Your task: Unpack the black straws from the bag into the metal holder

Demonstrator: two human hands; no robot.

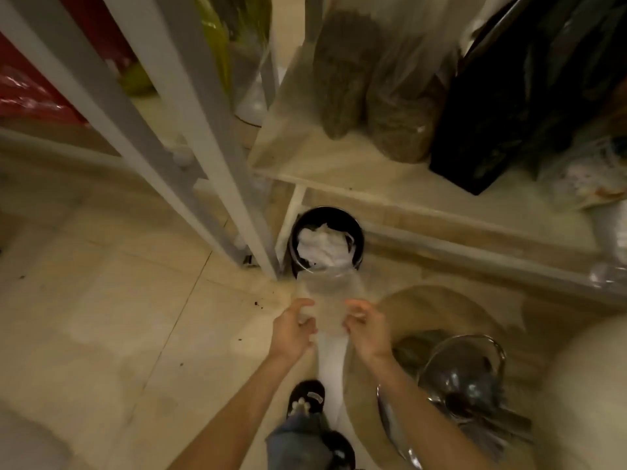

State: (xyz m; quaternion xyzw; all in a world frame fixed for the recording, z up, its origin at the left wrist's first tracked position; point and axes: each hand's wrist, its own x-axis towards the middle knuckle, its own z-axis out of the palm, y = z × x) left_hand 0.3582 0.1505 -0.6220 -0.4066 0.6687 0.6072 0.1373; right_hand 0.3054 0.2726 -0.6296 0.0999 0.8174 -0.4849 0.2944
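Observation:
I hold a clear plastic bag (330, 293) between both hands, above the floor and just in front of a black bin (359, 232). The bag looks empty; I see no black straws in it. My left hand (293, 329) pinches its left edge and my right hand (368, 329) pinches its right edge. The bag's far end reaches the bin's near rim. Shiny metal ware (464, 368) sits at the lower right on a round surface, with dark long pieces (498, 422) beside it, too blurred to identify.
The bin holds crumpled white waste (322, 245). A white shelf frame (203, 130) rises on the left. A wooden shelf (339, 164) on the right carries bags of dried goods and a black bag (502, 113). My feet in dark slippers (305, 398) stand on the tiled floor.

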